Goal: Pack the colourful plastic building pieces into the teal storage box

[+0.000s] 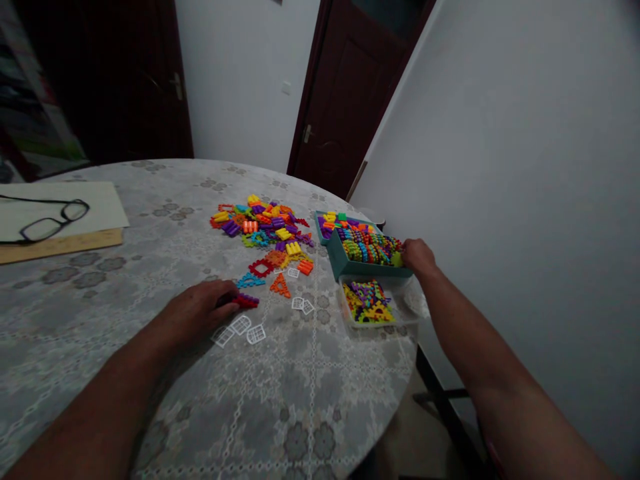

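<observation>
My left hand [203, 308] rests on the round table, fingers closed on a small dark red plastic piece [244, 301]. My right hand [418, 257] reaches to the table's right edge and grips the near right corner of a teal box [345, 263] filled with colourful building pieces. A loose pile of colourful plastic pieces [265, 227] lies beyond my left hand. A red square frame [261, 268], a blue triangle [250, 281] and an orange triangle [281, 286] lie closer. Several clear white grid pieces [240, 330] sit just in front of my left hand.
A clear plastic tray [370, 303] with yellow and purple pieces stands in front of the teal box at the table edge. Black glasses [50, 223] lie on a paper and board at far left. A white wall is close on the right, a dark door behind.
</observation>
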The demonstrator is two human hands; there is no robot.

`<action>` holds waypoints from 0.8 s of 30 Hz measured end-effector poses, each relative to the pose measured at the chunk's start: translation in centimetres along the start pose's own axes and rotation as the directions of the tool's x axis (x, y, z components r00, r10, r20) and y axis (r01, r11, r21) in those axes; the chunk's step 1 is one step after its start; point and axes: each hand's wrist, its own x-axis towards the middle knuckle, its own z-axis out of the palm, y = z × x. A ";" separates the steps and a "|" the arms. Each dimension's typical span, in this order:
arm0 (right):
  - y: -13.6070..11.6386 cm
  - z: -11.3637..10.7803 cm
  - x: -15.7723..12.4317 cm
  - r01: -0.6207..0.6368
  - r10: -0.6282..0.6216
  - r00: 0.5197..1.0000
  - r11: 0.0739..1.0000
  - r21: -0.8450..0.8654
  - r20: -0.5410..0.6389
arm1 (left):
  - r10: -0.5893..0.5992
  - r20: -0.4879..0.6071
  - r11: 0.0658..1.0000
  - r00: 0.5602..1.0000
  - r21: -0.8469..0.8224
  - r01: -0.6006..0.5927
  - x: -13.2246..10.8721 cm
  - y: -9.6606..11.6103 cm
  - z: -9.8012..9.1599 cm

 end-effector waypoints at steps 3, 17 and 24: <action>-0.7 -0.7 -1.3 -0.009 0.009 0.999 1.000 -0.001 -0.049 | 0.008 0.000 1.000 1.000 -0.002 -0.008 -0.3 0.5 -0.2; -19.3 -3.4 -18.7 0.696 -0.751 0.655 0.560 0.448 -0.079 | 0.055 -0.050 0.997 0.997 0.057 -0.052 -0.7 0.7 0.4; -25.7 -1.3 -19.5 0.646 -0.690 0.722 0.694 0.318 0.039 | 0.072 -0.056 0.994 0.996 0.081 -0.067 -0.8 0.9 0.4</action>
